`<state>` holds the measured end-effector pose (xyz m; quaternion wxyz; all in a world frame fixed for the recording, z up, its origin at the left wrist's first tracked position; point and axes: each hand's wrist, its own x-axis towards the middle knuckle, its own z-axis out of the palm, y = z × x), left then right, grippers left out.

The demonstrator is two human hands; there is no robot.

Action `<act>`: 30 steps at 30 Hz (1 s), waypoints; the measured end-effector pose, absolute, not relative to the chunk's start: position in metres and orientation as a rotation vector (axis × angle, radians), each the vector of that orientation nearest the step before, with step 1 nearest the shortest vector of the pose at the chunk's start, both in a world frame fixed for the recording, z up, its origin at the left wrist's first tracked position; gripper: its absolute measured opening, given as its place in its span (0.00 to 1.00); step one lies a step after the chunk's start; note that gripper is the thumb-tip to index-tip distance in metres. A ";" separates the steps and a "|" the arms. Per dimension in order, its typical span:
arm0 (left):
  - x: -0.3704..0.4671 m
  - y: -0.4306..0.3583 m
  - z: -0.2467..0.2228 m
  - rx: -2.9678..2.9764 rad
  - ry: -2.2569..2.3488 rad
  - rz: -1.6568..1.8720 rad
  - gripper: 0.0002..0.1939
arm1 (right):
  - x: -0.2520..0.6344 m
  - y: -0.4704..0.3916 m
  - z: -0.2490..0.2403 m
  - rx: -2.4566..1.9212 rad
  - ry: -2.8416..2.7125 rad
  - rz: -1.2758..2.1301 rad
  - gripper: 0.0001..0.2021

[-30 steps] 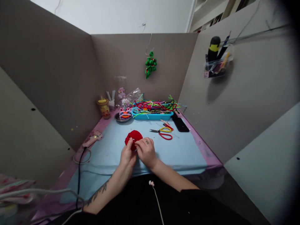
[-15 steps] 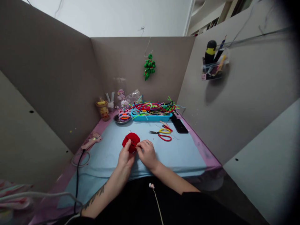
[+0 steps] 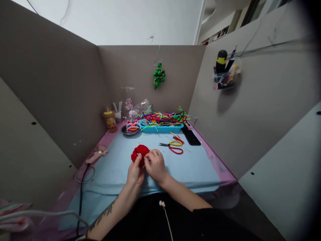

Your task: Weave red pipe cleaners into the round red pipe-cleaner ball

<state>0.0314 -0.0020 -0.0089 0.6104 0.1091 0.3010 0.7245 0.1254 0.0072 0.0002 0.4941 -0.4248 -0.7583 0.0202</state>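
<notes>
A soft, rounded red piece (image 3: 140, 151), perhaps of yarn or cloth, is held up over the blue cloth. My left hand (image 3: 135, 171) grips it from below, the thumb pressed on its near face and the fingers behind. My right hand (image 3: 155, 164) is closed at the piece's right edge, with thumb and forefinger pinched against it. Whatever lies between those fingertips is too small to tell. Just beyond my right hand lie scissors (image 3: 173, 146) with one yellow and one red handle, their blades pointing left.
A blue tray (image 3: 162, 129) heaped with colourful strips stands at the back, beside a metal dish (image 3: 129, 132) bearing a beaded-looking piece. A black phone (image 3: 192, 137) lies right. At left are a pink corded tool (image 3: 97, 154) and a cup (image 3: 109, 121). Panels enclose three sides.
The red piece has turned slightly in my hands, and a gap shows near my left thumb. My right hand has shifted a little left, its fingers more over the piece. The view has tilted slightly.
</notes>
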 end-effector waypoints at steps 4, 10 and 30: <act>0.033 -0.002 -0.009 0.221 0.712 1.681 0.11 | 0.124 0.007 -0.003 -1.054 -1.789 0.072 0.07; 0.021 0.000 -0.003 0.215 0.827 1.683 0.14 | 0.130 0.006 -0.005 -0.860 -1.679 0.264 0.05; 0.016 0.001 0.001 0.234 0.729 1.600 0.10 | 0.123 0.013 -0.007 -0.909 -1.447 0.948 0.06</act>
